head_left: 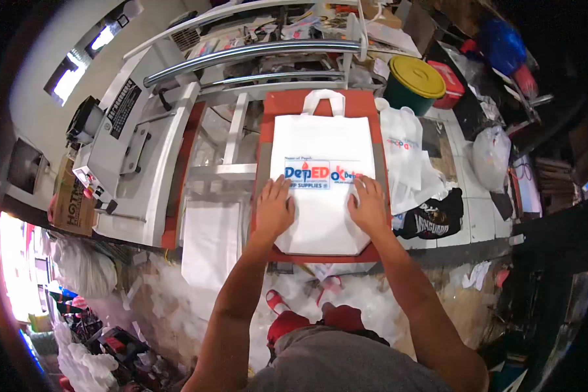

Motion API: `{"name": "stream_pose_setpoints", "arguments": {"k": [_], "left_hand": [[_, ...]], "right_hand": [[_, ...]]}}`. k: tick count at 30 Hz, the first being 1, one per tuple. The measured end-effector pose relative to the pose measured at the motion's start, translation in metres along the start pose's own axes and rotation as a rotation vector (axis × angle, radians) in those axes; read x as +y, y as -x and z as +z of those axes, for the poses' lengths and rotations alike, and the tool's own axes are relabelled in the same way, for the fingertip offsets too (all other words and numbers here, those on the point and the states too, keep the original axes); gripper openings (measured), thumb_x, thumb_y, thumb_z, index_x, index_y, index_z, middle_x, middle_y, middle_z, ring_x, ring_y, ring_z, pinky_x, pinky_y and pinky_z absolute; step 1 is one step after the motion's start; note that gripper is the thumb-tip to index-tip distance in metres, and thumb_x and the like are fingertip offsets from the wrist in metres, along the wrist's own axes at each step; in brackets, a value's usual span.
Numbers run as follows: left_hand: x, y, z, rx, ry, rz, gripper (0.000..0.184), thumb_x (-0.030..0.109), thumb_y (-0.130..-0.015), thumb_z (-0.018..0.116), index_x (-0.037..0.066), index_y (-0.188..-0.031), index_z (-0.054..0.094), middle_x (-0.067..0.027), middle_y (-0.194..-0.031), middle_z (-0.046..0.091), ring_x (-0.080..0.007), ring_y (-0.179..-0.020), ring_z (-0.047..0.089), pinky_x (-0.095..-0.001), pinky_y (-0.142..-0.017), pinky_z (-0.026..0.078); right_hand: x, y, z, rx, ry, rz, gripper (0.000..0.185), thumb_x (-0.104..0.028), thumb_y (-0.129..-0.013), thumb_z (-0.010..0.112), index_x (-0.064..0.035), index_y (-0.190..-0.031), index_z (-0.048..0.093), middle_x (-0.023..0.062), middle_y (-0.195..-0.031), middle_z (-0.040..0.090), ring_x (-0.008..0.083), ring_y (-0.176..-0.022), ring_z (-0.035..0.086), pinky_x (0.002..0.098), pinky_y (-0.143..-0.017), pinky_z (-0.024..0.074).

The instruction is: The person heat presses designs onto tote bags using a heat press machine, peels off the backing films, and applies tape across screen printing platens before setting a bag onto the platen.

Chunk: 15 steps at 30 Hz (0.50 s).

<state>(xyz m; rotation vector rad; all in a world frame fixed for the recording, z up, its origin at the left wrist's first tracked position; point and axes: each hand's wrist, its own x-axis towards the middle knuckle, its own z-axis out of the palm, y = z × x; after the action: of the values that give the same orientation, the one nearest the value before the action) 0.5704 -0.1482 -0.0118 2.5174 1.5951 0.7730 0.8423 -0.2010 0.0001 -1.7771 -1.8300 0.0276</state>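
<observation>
A white tote bag (320,225) with one visible handle loop lies flat on a reddish-brown board (354,104). Across its middle runs a blue and red print (307,175) reading "DepED", with a smaller logo beside it. My left hand (274,208) rests on the bag's left side, fingers stretched out by the print. On the opposite side my right hand (370,206) lies flat, its fingertips partly over the smaller logo. Neither hand grips anything.
A white press machine (127,130) with metal rails (255,51) stands left and behind. More white bags (212,238) hang left of the board. To the right are printed bags (402,147), a black cloth (432,217) and a green bucket with yellow lid (417,77).
</observation>
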Motion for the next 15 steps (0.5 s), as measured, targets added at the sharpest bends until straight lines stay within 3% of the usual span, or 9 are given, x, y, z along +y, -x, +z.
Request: {"name": "stream_pose_setpoints", "arguments": {"k": [15], "left_hand": [[0.0022,0.0007,-0.0039,-0.063,-0.022,-0.018,0.051,0.021,-0.090,0.055,0.009,-0.140,0.049,-0.0129,-0.149,0.043,-0.0392,-0.136,0.039,-0.0527,-0.109,0.034]], "right_hand": [[0.0016,0.0024,0.0032,-0.022,0.032,0.011,0.048,-0.020,-0.084,0.064,-0.0024,-0.129,0.055,0.0158,-0.138,0.047,0.0354,-0.129,0.042,0.0514,-0.103,0.0375]]}}
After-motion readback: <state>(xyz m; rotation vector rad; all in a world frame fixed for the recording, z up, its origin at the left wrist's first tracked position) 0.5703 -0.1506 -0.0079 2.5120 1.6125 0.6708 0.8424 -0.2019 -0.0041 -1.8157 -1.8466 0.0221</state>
